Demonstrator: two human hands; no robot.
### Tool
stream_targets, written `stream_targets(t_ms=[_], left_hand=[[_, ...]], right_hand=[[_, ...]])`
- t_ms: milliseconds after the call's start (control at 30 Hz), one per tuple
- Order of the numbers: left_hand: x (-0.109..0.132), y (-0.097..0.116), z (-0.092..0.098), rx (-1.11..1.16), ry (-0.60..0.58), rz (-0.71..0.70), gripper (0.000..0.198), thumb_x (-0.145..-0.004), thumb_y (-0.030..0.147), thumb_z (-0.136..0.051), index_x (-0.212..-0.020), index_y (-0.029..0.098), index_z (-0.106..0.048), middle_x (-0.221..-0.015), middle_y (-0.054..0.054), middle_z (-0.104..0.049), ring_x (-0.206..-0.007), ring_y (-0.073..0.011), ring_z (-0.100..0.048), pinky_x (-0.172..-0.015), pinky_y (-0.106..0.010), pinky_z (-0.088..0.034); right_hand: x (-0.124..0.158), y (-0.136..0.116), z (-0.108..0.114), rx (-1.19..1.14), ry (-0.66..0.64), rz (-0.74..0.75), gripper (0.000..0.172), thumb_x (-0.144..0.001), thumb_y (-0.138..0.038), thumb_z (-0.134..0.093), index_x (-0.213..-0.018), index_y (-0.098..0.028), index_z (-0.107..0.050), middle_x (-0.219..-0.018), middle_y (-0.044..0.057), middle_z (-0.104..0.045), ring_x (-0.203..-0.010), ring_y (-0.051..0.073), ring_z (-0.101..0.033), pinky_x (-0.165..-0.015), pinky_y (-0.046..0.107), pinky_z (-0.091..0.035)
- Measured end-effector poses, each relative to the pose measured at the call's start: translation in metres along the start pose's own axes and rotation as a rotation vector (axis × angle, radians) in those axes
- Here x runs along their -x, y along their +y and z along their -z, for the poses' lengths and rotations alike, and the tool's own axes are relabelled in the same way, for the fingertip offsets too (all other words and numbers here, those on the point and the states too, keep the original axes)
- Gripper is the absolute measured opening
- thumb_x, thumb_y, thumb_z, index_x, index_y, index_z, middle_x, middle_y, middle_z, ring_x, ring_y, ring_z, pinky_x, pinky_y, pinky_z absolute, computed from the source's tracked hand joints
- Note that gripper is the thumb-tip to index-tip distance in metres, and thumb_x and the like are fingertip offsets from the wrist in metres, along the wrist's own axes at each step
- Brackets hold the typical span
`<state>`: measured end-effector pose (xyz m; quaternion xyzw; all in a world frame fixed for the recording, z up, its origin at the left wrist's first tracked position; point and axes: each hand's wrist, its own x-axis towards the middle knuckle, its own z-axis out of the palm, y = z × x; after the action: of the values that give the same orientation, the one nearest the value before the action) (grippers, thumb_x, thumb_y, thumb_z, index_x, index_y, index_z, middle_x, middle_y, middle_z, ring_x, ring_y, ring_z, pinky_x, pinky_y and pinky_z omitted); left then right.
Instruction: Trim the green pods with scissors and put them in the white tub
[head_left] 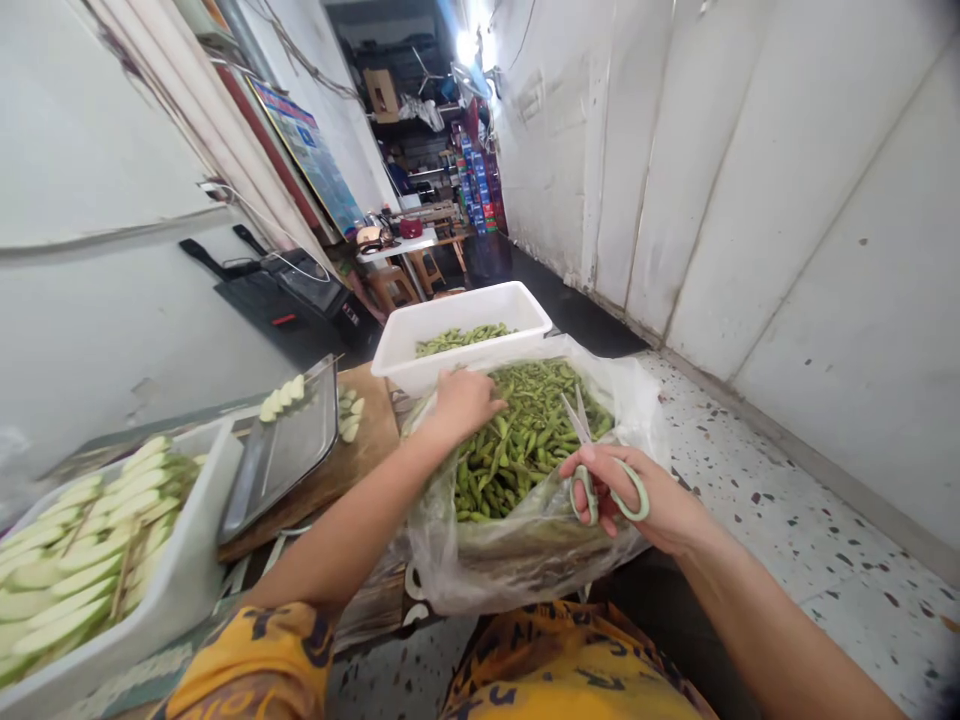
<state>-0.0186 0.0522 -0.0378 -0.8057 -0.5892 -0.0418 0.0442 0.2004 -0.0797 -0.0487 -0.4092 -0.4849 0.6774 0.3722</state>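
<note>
A clear plastic bag [637, 400] stands open in front of me, filled with green bean pods [517, 440]. My right hand [630, 490] holds scissors [582, 425] with pale green handles, the blades parted and pointing up over the pods. At the bag's left edge is my left hand [466, 402], its fingers curled down by the pods; whether anything is between them is hidden. Behind the bag sits a white tub [525, 312] with some pods [465, 338] in it.
At left, a white bin [202, 540] holds sliced pale green vegetable on skewers. A metal tray [292, 440] with more slices rests on a wooden board [379, 410]. Farther back are a small table [397, 247] and stools. A white wall runs along the right.
</note>
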Motion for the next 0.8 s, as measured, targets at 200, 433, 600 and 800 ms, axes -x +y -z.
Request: stream_targets(t_ms=[200, 433, 600, 800], left_hand=[[0.005, 0.001, -0.011, 0.216, 0.070, -0.012, 0.024, -0.081, 0.038, -0.059, -0.090, 0.021, -0.073, -0.097, -0.008, -0.073, -0.093, -0.0254, -0.063, -0.083, -0.036, -0.040], [0.016, 0.004, -0.005, 0.519, 0.144, -0.126, 0.029, -0.087, 0.036, -0.050, -0.078, 0.019, -0.071, -0.080, -0.005, -0.072, -0.074, -0.0184, -0.062, -0.071, -0.027, -0.042], [0.025, 0.016, 0.015, 0.784, -0.044, -0.231, 0.026, -0.085, 0.027, -0.045, -0.069, 0.016, -0.062, -0.060, 0.000, -0.061, -0.056, -0.0134, -0.052, -0.056, -0.024, -0.037], [0.031, 0.025, 0.025, 0.969, -0.101, -0.138, 0.029, -0.081, 0.035, -0.052, -0.065, 0.015, -0.064, -0.055, 0.001, -0.057, -0.050, -0.0112, -0.047, -0.053, -0.023, -0.035]], right_hand=[[-0.002, 0.000, -0.004, 0.038, 0.001, 0.006, 0.048, -0.081, -0.060, -0.057, -0.085, -0.012, -0.062, -0.060, 0.002, -0.058, -0.049, 0.011, -0.053, -0.035, 0.017, -0.038], [-0.012, -0.004, -0.010, 0.157, 0.010, -0.006, 0.048, -0.080, -0.061, -0.058, -0.085, -0.013, -0.062, -0.060, 0.002, -0.058, -0.049, 0.012, -0.054, -0.033, 0.016, -0.038], [-0.019, -0.011, -0.012, 0.318, 0.060, -0.045, 0.044, -0.081, -0.059, -0.057, -0.077, -0.015, -0.059, -0.057, 0.001, -0.058, -0.039, 0.008, -0.044, -0.030, 0.017, -0.032], [-0.014, -0.018, -0.016, 0.426, 0.100, -0.043, 0.041, -0.082, -0.055, -0.058, -0.068, -0.016, -0.056, -0.058, 0.000, -0.057, -0.038, 0.007, -0.042, -0.033, 0.018, -0.034]])
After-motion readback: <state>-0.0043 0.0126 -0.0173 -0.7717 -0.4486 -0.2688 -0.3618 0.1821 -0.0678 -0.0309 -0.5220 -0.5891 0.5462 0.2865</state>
